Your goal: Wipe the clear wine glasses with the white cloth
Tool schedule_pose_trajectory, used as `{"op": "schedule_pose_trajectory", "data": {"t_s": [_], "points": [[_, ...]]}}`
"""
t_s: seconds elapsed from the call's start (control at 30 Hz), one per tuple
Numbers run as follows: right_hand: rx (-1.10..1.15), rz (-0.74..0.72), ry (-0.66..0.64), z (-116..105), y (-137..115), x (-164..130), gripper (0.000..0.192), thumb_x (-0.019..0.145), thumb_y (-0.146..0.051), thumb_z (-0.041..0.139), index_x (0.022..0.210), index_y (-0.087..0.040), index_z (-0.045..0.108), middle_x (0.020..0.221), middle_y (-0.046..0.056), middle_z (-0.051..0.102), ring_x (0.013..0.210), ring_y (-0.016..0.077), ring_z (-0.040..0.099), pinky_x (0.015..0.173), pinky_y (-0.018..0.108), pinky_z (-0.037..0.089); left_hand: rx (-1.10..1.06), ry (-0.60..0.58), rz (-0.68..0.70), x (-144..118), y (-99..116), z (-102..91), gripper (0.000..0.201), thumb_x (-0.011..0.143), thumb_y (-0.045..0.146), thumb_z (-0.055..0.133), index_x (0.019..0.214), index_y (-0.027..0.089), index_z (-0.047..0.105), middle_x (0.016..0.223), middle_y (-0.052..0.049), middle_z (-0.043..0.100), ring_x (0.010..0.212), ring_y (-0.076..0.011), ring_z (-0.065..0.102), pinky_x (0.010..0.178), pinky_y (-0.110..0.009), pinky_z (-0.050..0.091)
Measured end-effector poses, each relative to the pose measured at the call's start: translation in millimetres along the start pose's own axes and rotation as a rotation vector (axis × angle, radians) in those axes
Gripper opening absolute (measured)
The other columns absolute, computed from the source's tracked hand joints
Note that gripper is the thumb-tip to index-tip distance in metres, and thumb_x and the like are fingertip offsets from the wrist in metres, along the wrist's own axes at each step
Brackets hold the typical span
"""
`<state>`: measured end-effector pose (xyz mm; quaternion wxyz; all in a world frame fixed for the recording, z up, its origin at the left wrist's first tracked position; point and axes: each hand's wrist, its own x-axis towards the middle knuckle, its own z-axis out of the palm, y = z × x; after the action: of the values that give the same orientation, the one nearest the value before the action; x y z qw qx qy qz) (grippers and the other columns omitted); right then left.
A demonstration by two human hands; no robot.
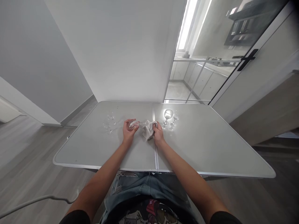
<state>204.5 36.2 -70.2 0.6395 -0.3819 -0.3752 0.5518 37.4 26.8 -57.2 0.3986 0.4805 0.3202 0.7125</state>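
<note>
My left hand [129, 129] is closed around the bowl of a clear wine glass [134, 124], which lies sideways with its stem toward the right. A pale cloth [149, 130] is gripped in my right hand [158, 132]. The cloth wraps over the stem and foot end of the glass, so that end is hidden. To the right of my right hand, a stemmed glass [168, 114] stands upright on the table, with a smaller stemmed glass [174, 118] beside it. Left of my left hand, faint clear glasses [110, 119] stand on the table; their outlines are hard to make out.
The grey folding table [201, 149] has a metal-edged seam [156, 157] down its middle. Behind it rises a white wall [121, 53]. A glass door with a black handle [248, 59] is at the back right. A pale cable [44, 198] hangs at lower left.
</note>
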Motion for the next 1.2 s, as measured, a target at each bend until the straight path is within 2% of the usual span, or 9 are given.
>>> {"op": "schedule_pose_trajectory", "data": {"t_s": [0.13, 0.27, 0.47, 0.67, 0.8, 0.93, 1.07, 1.13, 1.2], "points": [[0.048, -0.053, 0.006, -0.1, -2.8, -0.9, 0.029, 0.084, -0.052, 0.066, 0.089, -0.025, 0.057, 0.077, -0.005, 0.053, 0.070, 0.0122, 0.050, 0.065, 0.021, 0.045, -0.010, -0.015, -0.024, -0.6, -1.1, -0.6, 0.052, 0.075, 0.032, 0.084, 0.116, 0.025, 0.053, 0.127, -0.009, 0.059, 0.105, -0.0252, 0.071, 0.101, -0.046, 0.053], [0.055, 0.019, 0.013, 1.9, -0.6, 1.5, 0.030, 0.082, -0.052, 0.067, 0.089, -0.025, 0.057, 0.078, -0.004, 0.056, 0.072, 0.0128, 0.053, 0.066, 0.022, 0.046, -0.014, -0.095, -0.039, -2.0, -0.9, 0.1, 0.058, 0.071, 0.036, 0.087, 0.117, 0.025, 0.053, 0.125, -0.010, 0.061, 0.106, -0.0271, 0.071, 0.098, -0.046, 0.055], [0.033, 0.000, 0.003, -0.4, 2.2, 1.5, 0.029, 0.083, -0.051, 0.067, 0.090, -0.025, 0.058, 0.079, -0.004, 0.057, 0.072, 0.0126, 0.054, 0.066, 0.022, 0.046, 0.007, -0.004, 0.002, 0.2, -2.5, -2.0, 0.055, 0.074, 0.036, 0.085, 0.117, 0.026, 0.053, 0.129, -0.009, 0.060, 0.106, -0.0251, 0.071, 0.102, -0.047, 0.052], [0.124, 0.027, 0.034, 1.0, 1.1, 3.8, 0.027, 0.081, -0.047, 0.068, 0.091, -0.024, 0.057, 0.080, -0.004, 0.057, 0.073, 0.0130, 0.055, 0.069, 0.023, 0.047, -0.017, -0.106, -0.051, -0.5, -2.6, -1.2, 0.057, 0.072, 0.034, 0.086, 0.117, 0.026, 0.052, 0.129, -0.009, 0.060, 0.107, -0.0268, 0.071, 0.100, -0.047, 0.053], [0.001, 0.088, 0.054, -2.9, 1.9, 2.4, 0.023, 0.082, -0.043, 0.064, 0.087, -0.022, 0.059, 0.078, -0.003, 0.059, 0.070, 0.0134, 0.053, 0.065, 0.023, 0.044, -0.008, 0.005, -0.002, 1.0, -2.4, -3.0, 0.055, 0.075, 0.035, 0.083, 0.118, 0.027, 0.049, 0.131, -0.010, 0.058, 0.107, -0.0241, 0.071, 0.103, -0.046, 0.051], [-0.220, -0.083, 0.160, -7.3, -10.9, -2.8, 0.025, 0.083, -0.039, 0.059, 0.067, -0.022, 0.052, 0.067, -0.004, 0.050, 0.063, 0.0126, 0.045, 0.058, 0.022, 0.039, -0.008, -0.009, -0.029, 1.7, -2.8, -5.2, 0.062, 0.074, 0.035, 0.084, 0.119, 0.030, 0.042, 0.127, -0.009, 0.061, 0.102, -0.0223, 0.072, 0.099, -0.044, 0.053], [-0.386, -0.297, 0.017, -4.7, -29.4, -10.7, 0.006, 0.077, -0.022, 0.057, 0.071, -0.022, 0.059, 0.078, -0.001, 0.060, 0.070, 0.0147, 0.053, 0.066, 0.025, 0.044, 0.024, -0.052, -0.051, 1.8, -3.8, -5.8, 0.059, 0.072, 0.035, 0.086, 0.113, 0.027, 0.044, 0.127, -0.011, 0.062, 0.102, -0.0235, 0.073, 0.097, -0.043, 0.054], [-0.393, -0.329, -0.086, -3.1, -34.1, -13.2, 0.017, 0.072, -0.016, 0.053, 0.084, -0.023, 0.064, 0.085, -0.001, 0.064, 0.068, 0.0145, 0.055, 0.065, 0.026, 0.044, 0.027, -0.045, -0.044, 2.1, -4.5, -5.9, 0.059, 0.073, 0.033, 0.086, 0.114, 0.027, 0.044, 0.127, -0.010, 0.061, 0.101, -0.0233, 0.073, 0.097, -0.042, 0.054], [-0.432, -0.332, -0.190, -3.0, -34.9, -13.7, 0.021, 0.070, -0.015, 0.050, 0.082, -0.022, 0.065, 0.078, -0.002, 0.063, 0.061, 0.0129, 0.052, 0.060, 0.025, 0.041, 0.025, -0.028, -0.035, 2.4, -5.2, -5.8, 0.059, 0.073, 0.032, 0.085, 0.114, 0.027, 0.043, 0.126, -0.010, 0.061, 0.100, -0.0226, 0.073, 0.096, -0.042, 0.054]]}}
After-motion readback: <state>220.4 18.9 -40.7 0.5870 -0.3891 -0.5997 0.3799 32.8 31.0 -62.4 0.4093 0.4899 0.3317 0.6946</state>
